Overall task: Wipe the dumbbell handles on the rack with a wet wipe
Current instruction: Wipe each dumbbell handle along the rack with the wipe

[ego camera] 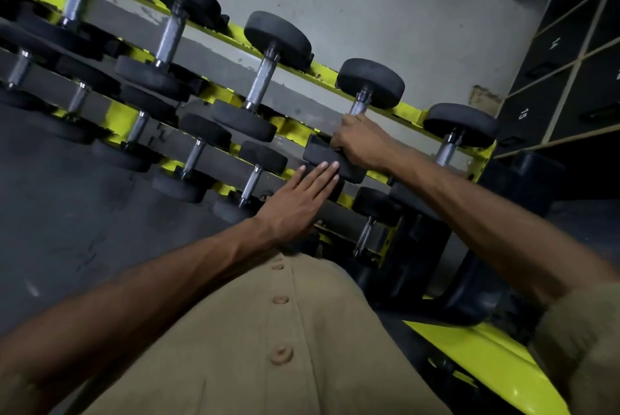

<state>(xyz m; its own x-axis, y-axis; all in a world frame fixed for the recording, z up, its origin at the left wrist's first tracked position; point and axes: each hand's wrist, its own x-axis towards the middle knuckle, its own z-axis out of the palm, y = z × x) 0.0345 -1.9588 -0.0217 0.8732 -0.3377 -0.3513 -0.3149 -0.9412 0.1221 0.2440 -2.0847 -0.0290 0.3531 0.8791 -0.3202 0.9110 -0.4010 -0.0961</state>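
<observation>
My R hand (359, 142) is wrapped round the chrome handle (359, 105) of a dumbbell (369, 84) on the top tier of the yellow rack (407, 115), 2nd from the rack's right end; can't tell if a wipe is under my fingers. L hand (298, 200) is flat w/ fingers straight, tips resting on that dumbbell's near head (322, 159) at the tier's front rail, gripping nothing. More dumbbells line both tiers toward the left end. Black numbered boxes (550, 72) stand past the rack's right end.
</observation>
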